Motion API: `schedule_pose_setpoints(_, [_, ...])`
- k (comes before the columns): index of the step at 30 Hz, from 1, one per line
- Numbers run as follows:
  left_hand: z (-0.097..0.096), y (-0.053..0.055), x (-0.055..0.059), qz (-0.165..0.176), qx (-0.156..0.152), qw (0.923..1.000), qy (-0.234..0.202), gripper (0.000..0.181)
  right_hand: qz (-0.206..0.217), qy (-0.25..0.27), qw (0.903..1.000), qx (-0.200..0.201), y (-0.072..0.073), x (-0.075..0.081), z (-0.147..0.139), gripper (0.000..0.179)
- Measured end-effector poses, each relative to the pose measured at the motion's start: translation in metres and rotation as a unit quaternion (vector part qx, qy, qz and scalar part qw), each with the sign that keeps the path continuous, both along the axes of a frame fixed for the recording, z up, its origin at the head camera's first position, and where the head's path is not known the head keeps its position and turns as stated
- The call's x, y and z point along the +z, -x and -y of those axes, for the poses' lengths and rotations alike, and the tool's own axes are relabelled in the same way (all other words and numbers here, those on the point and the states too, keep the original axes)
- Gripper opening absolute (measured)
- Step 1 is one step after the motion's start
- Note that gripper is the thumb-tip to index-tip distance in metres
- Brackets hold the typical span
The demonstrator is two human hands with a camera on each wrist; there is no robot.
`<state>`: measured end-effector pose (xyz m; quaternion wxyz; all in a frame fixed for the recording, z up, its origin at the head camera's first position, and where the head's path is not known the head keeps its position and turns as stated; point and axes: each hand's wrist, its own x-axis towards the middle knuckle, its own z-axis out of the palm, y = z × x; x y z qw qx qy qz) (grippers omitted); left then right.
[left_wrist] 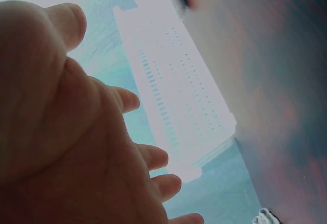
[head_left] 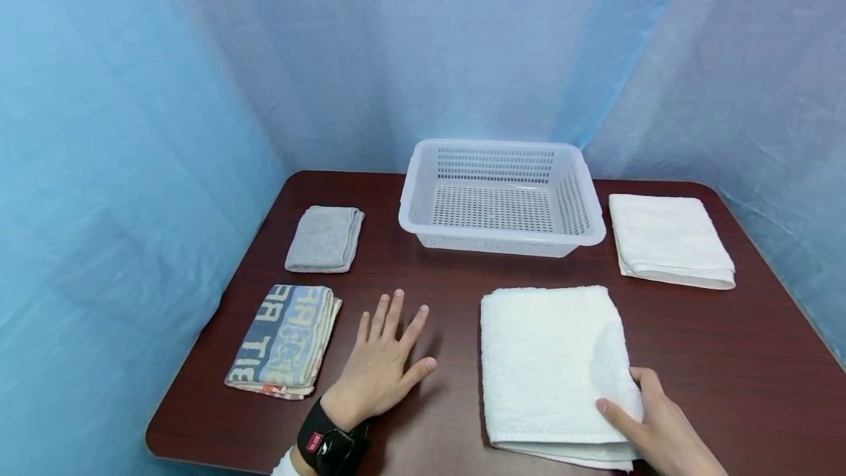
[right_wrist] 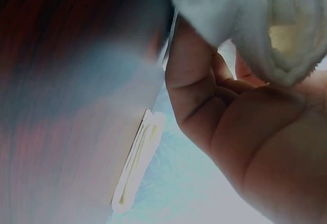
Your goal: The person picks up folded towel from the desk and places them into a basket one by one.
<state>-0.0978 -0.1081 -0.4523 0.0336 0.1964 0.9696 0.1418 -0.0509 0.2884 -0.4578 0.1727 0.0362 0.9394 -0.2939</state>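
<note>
Right grip [head_left: 664,428], head view, lower edge: thumb on top, pinching the right edge of the large white towel [head_left: 542,366]. Towel: flat on the table [head_left: 423,270], folded in layers. Left grip [head_left: 380,373]: palm down over the table, fingers spread, holding nothing; black wristband [head_left: 330,443]. Done, by appearance: patterned towel [head_left: 280,340], at left; grey towel [head_left: 324,239], behind it; small white towel [head_left: 673,241], far right; all folded. Outstanding, by judgement: the large white towel, sole piece in hand; whether its folding is complete, cannot tell. All four lie outside the white plastic basket [head_left: 496,243], at the rear. Table: dark red-brown wood grain, rounded corners. Room: blue sheeting [head_left: 463,42] behind and to the sides.

Left wrist view: palm and separated fingertips, no cloth held; basket beyond, washed out by light; table grain, blurred.

Right wrist view: curled fingers at the large white towel's layered edge; further off, a folded pale cloth, likely the small white towel; table streaked with glare.
</note>
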Motion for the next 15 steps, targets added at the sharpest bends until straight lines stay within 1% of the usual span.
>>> schedule_pose_setpoints(5, [0.0003, -0.0012, 0.0000, 0.010, 0.004, 0.9999, -0.006, 0.072, 0.007, 0.004, 1.0000, -0.004, 0.0021, 0.0021, 0.0004, 0.089])
schedule_pose_setpoints(11, [-0.0011, 0.0003, 0.0014, -0.002, -0.001, 1.0000, -0.006, 0.072, 0.008, 0.006, 0.9999, -0.012, 0.0028, 0.0025, 0.0019, 0.090])
schedule_pose_setpoints(15, [-0.0020, 0.0001, 0.0018, -0.001, -0.006, 1.0000, -0.002, 0.072, 0.008, 0.008, 0.9998, -0.014, -0.0003, 0.0025, 0.0023, 0.088])
